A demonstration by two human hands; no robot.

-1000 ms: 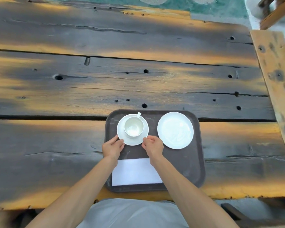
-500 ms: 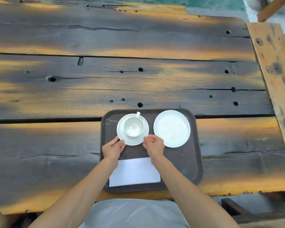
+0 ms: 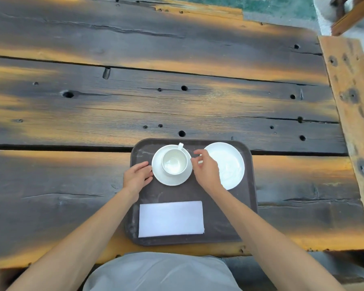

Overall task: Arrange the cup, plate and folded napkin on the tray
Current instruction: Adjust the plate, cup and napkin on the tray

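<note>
A dark brown tray lies at the table's near edge. At its far left a white cup stands upright on a white saucer, handle pointing away. A white plate lies at the tray's far right, partly covered by my right hand. The folded white napkin lies flat at the near left. My left hand pinches the saucer's left rim. My right hand hovers at the saucer's right rim with fingers loosely curled and apart, holding nothing.
The tray rests on a dark, weathered plank table with knot holes and gaps between boards. A lighter wooden beam runs along the right side. Wooden furniture stands at the far right corner.
Both hands have left the saucer's near edge and slid to its left and right sides. The right hand has risen over the plate's left part. Cup, plate and napkin keep their places.
</note>
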